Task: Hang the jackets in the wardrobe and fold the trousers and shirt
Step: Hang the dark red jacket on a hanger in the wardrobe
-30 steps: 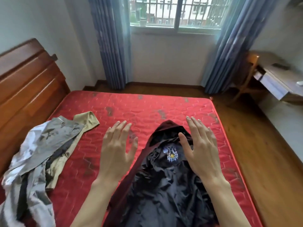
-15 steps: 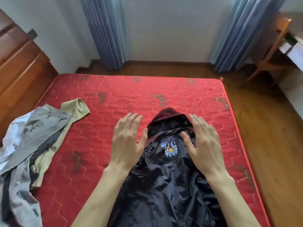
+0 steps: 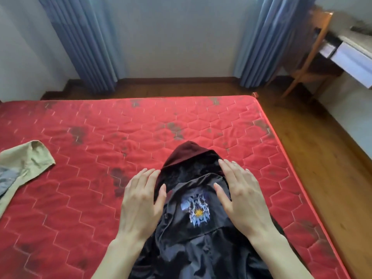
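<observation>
Two flat, released grips, L hand (image 3: pixel 142 200) & R hand (image 3: pixel 242 195), black jacket (image 3: pixel 193 242), red mattress (image 3: pixel 100 158), blue curtains (image 3: pixel 84 41), wood floor (image 3: pixel 314 150).

Both forearms reach forward; left hand (image 3: pixel 142 200) and right hand (image 3: pixel 242 195) lie flat, fingers straight, thumbs inward.

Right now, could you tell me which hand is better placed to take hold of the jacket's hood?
Probably the right hand: its fingertips already lie across the maroon hood of the black jacket, while the left hand sits beside the hood's edge, mostly over the mattress.
</observation>
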Tool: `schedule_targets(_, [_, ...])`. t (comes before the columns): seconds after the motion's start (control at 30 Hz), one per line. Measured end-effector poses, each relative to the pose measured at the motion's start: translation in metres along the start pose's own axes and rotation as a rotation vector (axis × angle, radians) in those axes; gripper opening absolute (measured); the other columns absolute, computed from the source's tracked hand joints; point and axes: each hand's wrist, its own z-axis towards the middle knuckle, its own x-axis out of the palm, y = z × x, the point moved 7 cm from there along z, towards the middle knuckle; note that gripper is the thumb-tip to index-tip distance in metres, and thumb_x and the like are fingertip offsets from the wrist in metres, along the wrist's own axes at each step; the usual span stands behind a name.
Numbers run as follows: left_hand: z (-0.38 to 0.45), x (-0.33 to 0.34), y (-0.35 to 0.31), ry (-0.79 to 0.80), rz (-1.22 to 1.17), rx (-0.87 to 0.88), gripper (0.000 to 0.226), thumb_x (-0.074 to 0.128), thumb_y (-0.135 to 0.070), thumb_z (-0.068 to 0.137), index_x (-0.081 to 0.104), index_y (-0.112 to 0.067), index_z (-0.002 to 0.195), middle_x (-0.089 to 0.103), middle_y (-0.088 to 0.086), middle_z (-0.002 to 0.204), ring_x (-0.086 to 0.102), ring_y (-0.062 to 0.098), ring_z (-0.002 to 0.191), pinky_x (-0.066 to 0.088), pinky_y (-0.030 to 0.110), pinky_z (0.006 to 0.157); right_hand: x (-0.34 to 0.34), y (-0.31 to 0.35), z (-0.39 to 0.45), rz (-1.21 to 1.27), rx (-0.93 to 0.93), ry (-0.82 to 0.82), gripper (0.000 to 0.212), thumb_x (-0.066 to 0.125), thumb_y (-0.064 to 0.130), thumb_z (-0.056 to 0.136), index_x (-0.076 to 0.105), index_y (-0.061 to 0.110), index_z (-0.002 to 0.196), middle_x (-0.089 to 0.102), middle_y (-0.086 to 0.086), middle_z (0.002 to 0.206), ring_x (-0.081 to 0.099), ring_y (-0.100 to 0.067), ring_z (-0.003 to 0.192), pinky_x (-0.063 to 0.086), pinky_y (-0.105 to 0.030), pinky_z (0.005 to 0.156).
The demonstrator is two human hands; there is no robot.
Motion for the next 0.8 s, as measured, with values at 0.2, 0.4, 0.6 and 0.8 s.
schedule_targets(0.2, [0.035,0.079,0.041,0.050,-0.013,-0.084,0.040,0.064,-0.027,0.100,0.063,-0.014,0.137,0.065,0.005,0.136,0.054,0.024,0.135,0.043,0.049,0.112,0.075,-0.039,0.046,-0.091,-0.052,0.065,0.062,0.049,0.041,0.107,0.031,0.022,0.164,0.036,0.004,0.166,0.026,-0.013,0.157,0.019,-0.041,0.130])
schedule_targets(0.4, [0.045,0.160,0.067,0.198,-0.002,-0.101,0.040,0.059,-0.032,0.102,0.061,-0.016,0.139,0.064,0.000,0.136,0.053,0.021,0.132,0.041,0.040,0.111,0.157,-0.087,0.076,-0.138,-0.043,0.151,0.065,0.055,0.037,0.105,0.031,0.021,0.163,0.038,0.001,0.165,0.030,-0.017,0.156,0.019,-0.039,0.128])
schedule_targets(0.6, [0.041,0.235,0.098,0.357,0.048,-0.094,0.046,0.059,-0.038,0.101,0.058,-0.017,0.142,0.063,0.000,0.137,0.056,0.025,0.126,0.044,0.039,0.103,0.226,-0.144,0.090,-0.153,0.033,0.272,0.067,0.058,0.036,0.103,0.032,0.018,0.162,0.040,0.001,0.164,0.034,-0.017,0.153,0.025,-0.038,0.124])
schedule_targets(0.8, [0.028,0.299,0.128,0.640,0.199,-0.106,0.046,0.049,-0.050,0.103,0.046,-0.026,0.142,0.053,-0.007,0.134,0.051,0.021,0.125,0.046,0.039,0.094,0.273,-0.166,0.109,-0.205,0.048,0.342,0.067,0.057,0.036,0.104,0.030,0.018,0.162,0.043,0.000,0.161,0.036,-0.019,0.151,0.026,-0.038,0.123])
